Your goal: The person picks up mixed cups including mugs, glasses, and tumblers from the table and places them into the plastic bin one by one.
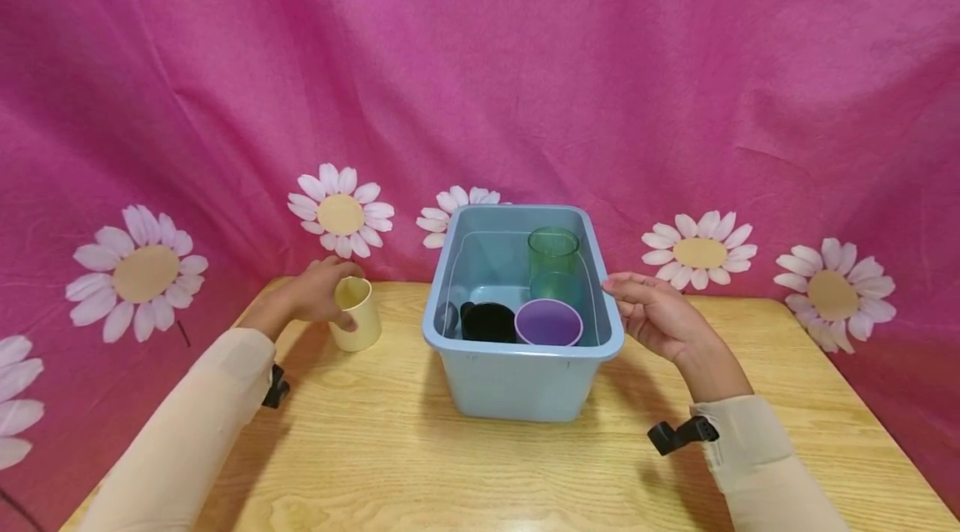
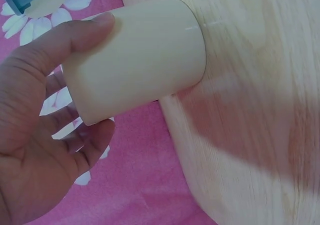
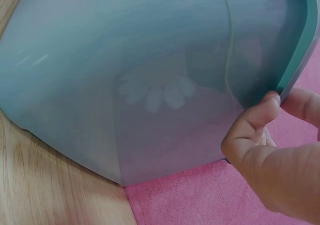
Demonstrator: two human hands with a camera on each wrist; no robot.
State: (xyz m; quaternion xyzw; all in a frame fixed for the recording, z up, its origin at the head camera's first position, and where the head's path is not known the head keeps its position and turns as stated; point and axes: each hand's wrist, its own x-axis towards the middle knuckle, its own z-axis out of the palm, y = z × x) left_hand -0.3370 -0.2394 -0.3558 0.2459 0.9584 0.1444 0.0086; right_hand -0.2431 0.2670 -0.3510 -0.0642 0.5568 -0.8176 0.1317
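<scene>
A cream cup stands on the table at the left in the head view. My left hand grips it around its top, with the thumb along one side and the fingers by the rim across from it. To the right is a blue plastic tub. My right hand pinches the tub's right rim between thumb and fingers; in the right wrist view the thumb lies just under the rim. Inside the tub are a purple cup, a black cup and a clear green glass.
The wooden table carries the tub and the cream cup. Behind it hangs a pink cloth printed with white daisies, which also closes in the left and right sides. The tub stands between my two hands, near the back edge.
</scene>
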